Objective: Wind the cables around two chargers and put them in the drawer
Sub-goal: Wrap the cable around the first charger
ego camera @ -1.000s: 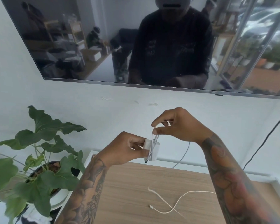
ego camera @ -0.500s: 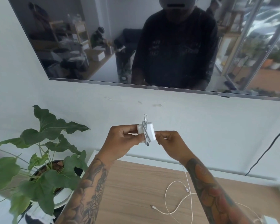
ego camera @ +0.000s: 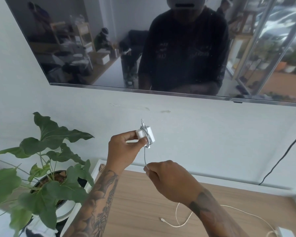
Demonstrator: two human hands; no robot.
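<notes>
Right hand (ego camera: 169, 178) pinches the thin white cable (ego camera: 145, 156) taut above the wooden desktop (ego camera: 143, 202), left hand (ego camera: 121, 149) grips the half-wrapped small white charger block (ego camera: 146, 135) higher up; keep tension, stack turns flat

— Where are you seeing this from?
— From your head: one wide-angle view, forward and down past the hands (ego camera: 123, 151) at the desk (ego camera: 143, 202), close in.
— Facing what?
— The wall and a dark screen (ego camera: 109, 48) mirroring you. The frame's lower right corner is blurred, I think. No second view shares it.
</notes>
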